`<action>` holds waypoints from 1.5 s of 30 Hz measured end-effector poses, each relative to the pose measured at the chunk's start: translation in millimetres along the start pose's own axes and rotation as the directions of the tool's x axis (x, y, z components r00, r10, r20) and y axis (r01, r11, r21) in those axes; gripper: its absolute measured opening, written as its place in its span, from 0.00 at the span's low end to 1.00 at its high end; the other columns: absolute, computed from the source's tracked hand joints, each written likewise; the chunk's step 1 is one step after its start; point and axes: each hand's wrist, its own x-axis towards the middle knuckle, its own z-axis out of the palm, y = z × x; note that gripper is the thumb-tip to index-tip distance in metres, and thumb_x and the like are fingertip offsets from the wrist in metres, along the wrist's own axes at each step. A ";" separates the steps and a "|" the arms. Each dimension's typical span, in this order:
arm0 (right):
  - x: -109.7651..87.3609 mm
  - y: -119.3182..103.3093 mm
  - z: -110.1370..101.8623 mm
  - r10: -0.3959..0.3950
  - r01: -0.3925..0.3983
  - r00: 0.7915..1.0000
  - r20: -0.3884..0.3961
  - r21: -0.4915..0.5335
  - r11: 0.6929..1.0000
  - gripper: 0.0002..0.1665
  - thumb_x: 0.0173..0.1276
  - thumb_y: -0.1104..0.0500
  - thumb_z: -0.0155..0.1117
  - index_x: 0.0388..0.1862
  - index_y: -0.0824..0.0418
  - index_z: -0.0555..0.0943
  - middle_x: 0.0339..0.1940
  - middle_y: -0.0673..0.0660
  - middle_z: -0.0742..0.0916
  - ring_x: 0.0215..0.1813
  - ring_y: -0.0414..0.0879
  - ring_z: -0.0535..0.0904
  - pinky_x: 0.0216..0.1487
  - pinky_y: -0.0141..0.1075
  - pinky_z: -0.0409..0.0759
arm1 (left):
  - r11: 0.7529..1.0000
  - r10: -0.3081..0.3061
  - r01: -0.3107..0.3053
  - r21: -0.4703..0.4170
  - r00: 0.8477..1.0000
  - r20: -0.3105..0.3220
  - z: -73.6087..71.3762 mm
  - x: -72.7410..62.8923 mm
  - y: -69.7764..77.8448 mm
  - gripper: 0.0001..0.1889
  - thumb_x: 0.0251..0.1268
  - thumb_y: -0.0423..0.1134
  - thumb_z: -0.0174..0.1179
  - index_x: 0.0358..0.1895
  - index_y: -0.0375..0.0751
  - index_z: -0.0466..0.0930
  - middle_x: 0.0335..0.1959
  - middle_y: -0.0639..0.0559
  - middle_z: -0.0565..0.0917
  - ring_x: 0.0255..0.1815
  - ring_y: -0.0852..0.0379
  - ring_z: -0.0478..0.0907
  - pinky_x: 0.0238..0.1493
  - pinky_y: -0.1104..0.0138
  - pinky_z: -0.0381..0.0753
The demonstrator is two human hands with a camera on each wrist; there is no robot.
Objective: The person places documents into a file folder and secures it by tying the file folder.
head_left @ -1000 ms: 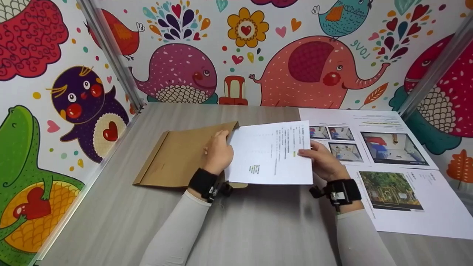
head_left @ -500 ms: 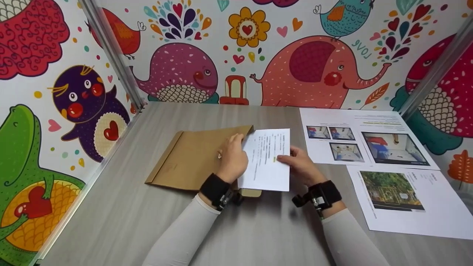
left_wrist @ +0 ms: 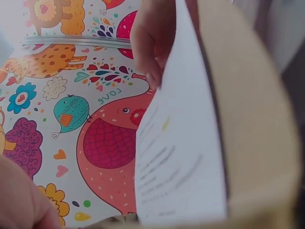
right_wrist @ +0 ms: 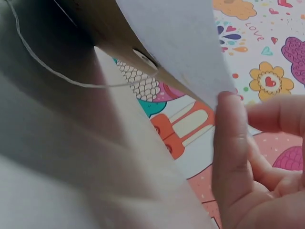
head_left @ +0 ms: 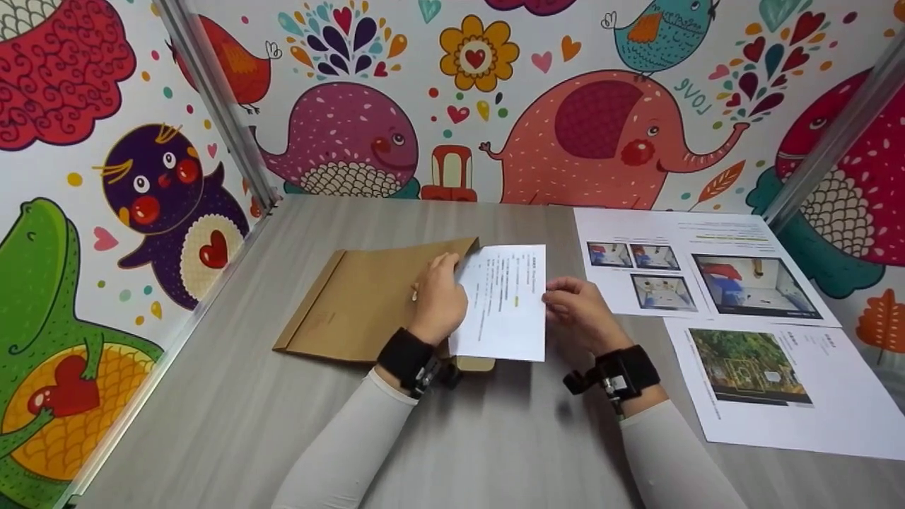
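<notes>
A brown paper envelope (head_left: 353, 304) lies slanted over the table's middle, its mouth to the right. My left hand (head_left: 440, 300) grips it near that mouth, fingers bent over the upper face; the thumb is hidden. Printed white paper (head_left: 505, 311), with a yellow highlighted mark, sticks out of the mouth; the rest is hidden inside. At its right edge, my right hand (head_left: 583, 311) pinches the paper lightly between thumb and fingertips. In the right wrist view, the thumb (right_wrist: 231, 138) meets the paper's edge, and a thin string (right_wrist: 71, 82) hangs from the envelope's round button (right_wrist: 144, 58).
On the right of the grey wood-look table (head_left: 212, 424) lie printed sheets: a sheet with small photos (head_left: 629, 297), one with a large photo (head_left: 753, 283), and one with a green picture (head_left: 749, 367). Cartoon-printed walls (head_left: 466, 120) border the table's back and sides.
The paper has slid left, deeper into the envelope, and less of it shows. My right hand followed it left, and its thumb has drawn back to the paper's edge. The envelope shifted slightly right.
</notes>
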 end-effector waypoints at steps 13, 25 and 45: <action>-14.4 -5.5 43.1 -0.086 0.046 0.985 -0.151 -0.252 0.967 0.09 0.63 0.74 0.68 0.42 0.72 0.80 0.30 0.53 0.84 0.28 0.40 0.84 0.32 0.30 0.87 | 0.999 0.023 -0.021 -0.024 0.997 0.070 5.0 -14.4 16.0 0.28 0.71 0.22 0.46 0.74 0.29 0.73 0.79 0.33 0.71 0.82 0.35 0.66 0.80 0.27 0.45; -24.5 -13.4 49.0 -0.135 0.067 0.985 -0.109 -0.476 0.877 0.10 0.67 0.70 0.69 0.46 0.73 0.85 0.36 0.59 0.88 0.34 0.43 0.87 0.39 0.32 0.89 | 0.997 0.054 -0.059 0.040 0.993 0.102 14.9 -24.1 22.8 0.27 0.72 0.22 0.45 0.72 0.29 0.73 0.78 0.32 0.71 0.83 0.27 0.60 0.76 0.22 0.46; -24.5 1.1 63.8 -0.169 0.199 0.980 0.104 -0.540 0.818 0.14 0.63 0.71 0.69 0.48 0.75 0.85 0.39 0.63 0.91 0.37 0.40 0.85 0.36 0.28 0.85 | 0.992 0.124 -0.127 0.025 0.988 0.092 19.9 -35.3 30.7 0.26 0.70 0.22 0.51 0.71 0.26 0.74 0.76 0.31 0.73 0.81 0.25 0.62 0.74 0.21 0.51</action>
